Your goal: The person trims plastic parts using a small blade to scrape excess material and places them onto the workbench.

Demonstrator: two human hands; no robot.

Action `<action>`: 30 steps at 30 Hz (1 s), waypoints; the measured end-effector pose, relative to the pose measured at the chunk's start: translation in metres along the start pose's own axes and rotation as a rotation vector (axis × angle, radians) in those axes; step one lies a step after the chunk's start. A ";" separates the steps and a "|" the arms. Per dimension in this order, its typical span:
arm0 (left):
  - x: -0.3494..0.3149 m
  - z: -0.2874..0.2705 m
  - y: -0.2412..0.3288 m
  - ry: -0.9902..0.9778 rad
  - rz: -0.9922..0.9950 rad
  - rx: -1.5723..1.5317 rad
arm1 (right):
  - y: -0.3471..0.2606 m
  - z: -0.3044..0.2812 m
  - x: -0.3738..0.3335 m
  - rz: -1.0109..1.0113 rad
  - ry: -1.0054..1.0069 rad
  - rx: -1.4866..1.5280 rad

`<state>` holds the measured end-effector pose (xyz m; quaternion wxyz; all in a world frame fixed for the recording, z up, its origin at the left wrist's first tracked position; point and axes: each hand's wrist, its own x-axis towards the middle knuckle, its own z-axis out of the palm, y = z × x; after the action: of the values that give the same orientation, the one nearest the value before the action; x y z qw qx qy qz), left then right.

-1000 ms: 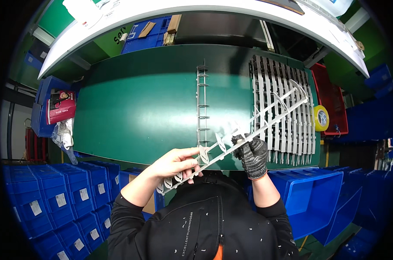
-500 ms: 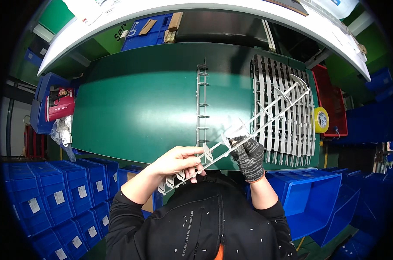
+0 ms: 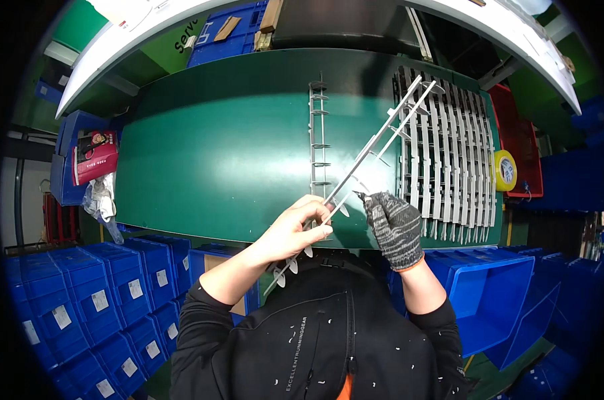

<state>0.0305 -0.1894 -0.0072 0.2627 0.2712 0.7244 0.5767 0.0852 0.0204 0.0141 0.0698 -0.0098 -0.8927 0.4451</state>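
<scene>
My left hand [image 3: 301, 225], bare, is closed round a long grey ladder-like strip [image 3: 355, 162] with thin rails and oval fins. The strip slants from near my chest up toward the far right, its far end over the stacked strips. My right hand [image 3: 394, 223] wears a dark speckled knit glove and is closed just right of the strip. A small dark pointed tip sticks out of its fingers; I cannot make out what it belongs to. Another such strip [image 3: 312, 127] lies lengthwise on the green table [image 3: 209, 160], partly behind my left hand.
Many similar strips [image 3: 449, 153] lie side by side at the table's right. Beyond them are a yellow tape roll [image 3: 507, 171] and a red bin [image 3: 521, 150]. Blue crates [image 3: 119, 280] stand at lower left, and an open blue bin [image 3: 482, 303] at lower right. A white shelf [image 3: 202, 39] spans the back.
The held strip has turned and now points more steeply away from me, rail edge up. My left hand has moved up along it. My right hand has come off the strip, slightly to the right.
</scene>
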 end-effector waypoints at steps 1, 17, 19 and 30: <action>0.001 0.002 0.002 0.029 0.033 0.071 | 0.000 0.001 0.003 -0.006 0.041 -0.019; 0.013 0.030 0.014 0.274 0.101 0.642 | 0.002 0.032 0.003 0.285 0.129 0.415; 0.013 0.027 0.013 0.308 0.169 0.580 | 0.006 0.034 0.006 0.325 0.166 0.441; -0.015 -0.010 -0.038 0.143 -0.108 -0.136 | 0.004 0.020 0.014 0.403 0.306 1.024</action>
<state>0.0310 -0.2139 -0.0409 0.2590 0.1717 0.7138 0.6276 0.0686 0.0087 0.0006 0.1075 -0.2092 -0.5235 0.8189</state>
